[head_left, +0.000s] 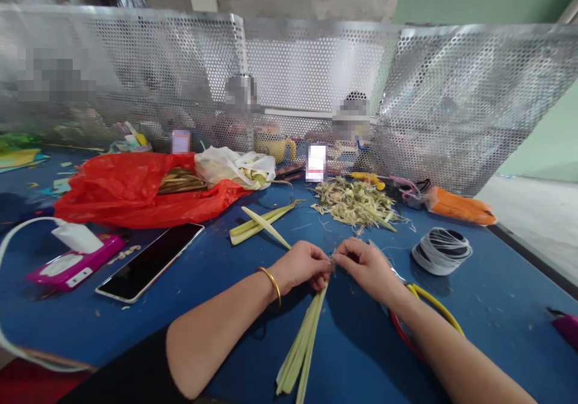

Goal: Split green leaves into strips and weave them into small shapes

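My left hand [302, 267] and my right hand [368, 267] meet fingertip to fingertip over the blue table [217, 307]. Both are closed in a pinch on the top end of a bundle of pale green leaf strips [301, 347], which trails toward me on the table. A gold bangle [272, 283] circles my left wrist. What sits right between the fingertips is too small to make out. A red and yellow handled tool [428, 298] lies under my right forearm.
More leaf strips [259, 222] lie beyond my hands, beside a heap of shredded trimmings [354, 202]. A red plastic bag [130, 190], a phone [149, 261], a pink tissue pack [74, 262] and a coil of thin wire [441, 250] surround them. A perforated metal screen [307, 79] closes the far edge.
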### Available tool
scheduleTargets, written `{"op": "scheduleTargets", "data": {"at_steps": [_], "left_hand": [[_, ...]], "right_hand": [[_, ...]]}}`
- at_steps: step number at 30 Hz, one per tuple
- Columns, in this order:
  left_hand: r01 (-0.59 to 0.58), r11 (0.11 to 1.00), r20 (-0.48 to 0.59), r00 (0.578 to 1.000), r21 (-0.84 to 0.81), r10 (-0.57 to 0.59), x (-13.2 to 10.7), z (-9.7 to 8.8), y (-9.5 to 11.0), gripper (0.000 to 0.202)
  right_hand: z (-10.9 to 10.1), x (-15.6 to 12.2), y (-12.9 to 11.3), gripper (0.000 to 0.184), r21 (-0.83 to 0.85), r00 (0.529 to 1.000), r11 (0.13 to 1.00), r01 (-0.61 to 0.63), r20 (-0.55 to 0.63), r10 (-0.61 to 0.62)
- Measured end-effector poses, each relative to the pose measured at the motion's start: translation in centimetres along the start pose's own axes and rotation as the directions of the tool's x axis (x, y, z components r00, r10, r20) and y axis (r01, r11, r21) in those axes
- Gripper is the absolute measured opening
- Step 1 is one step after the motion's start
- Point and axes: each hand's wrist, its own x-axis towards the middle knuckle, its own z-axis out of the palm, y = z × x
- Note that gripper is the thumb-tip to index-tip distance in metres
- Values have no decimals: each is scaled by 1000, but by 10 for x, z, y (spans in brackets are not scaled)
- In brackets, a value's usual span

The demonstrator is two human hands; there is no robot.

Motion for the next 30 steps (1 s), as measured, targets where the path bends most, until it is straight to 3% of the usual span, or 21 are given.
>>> {"op": "scheduleTargets", "data": {"at_steps": [7,19,22,24,27,30], "left_hand": [[-7,999,46,999,53,5,-3,-2,3,23],[-7,996,176,984,88,-9,-3,-8,4,9],[-18,994,145,989,110,2,-3,-5,4,14],[-34,994,104,994,105,23,-3,-3,2,17],[-41,997,62,997,63,37,-1,-2,-1,18],[-21,1000,50,999,12,21,0,-3,0,19]], "right_hand": [[5,-1,-1,16,-24,998,999,46,-43,-47],[8,0,4,14,-33,995,999,-2,-102,-1],[10,1,3,17,10,995,999,-30,-97,31],[9,2,2,16,139,990,986,-93,-92,107],[2,4,3,20,335,959,935,-116,-207,193],[-11,5,6,18,171,946,984,-39,-312,92]]}}
